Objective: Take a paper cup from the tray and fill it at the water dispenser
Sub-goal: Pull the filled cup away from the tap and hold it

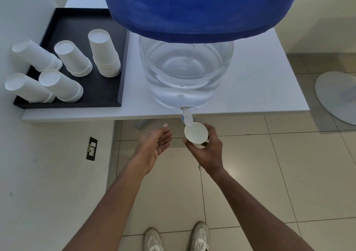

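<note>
While the right grip wraps the paper cup upright under the tap, the left grip hangs wide, empty, beside it.

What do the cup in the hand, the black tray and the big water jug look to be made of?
The cup looks like matte white paper, with a thin rolled rim. The tray seems dark, matte plastic or coated board; its flat, dull surface leaves that open. The jug looks like clear plastic, since the water shows through its glossy wall.
</note>
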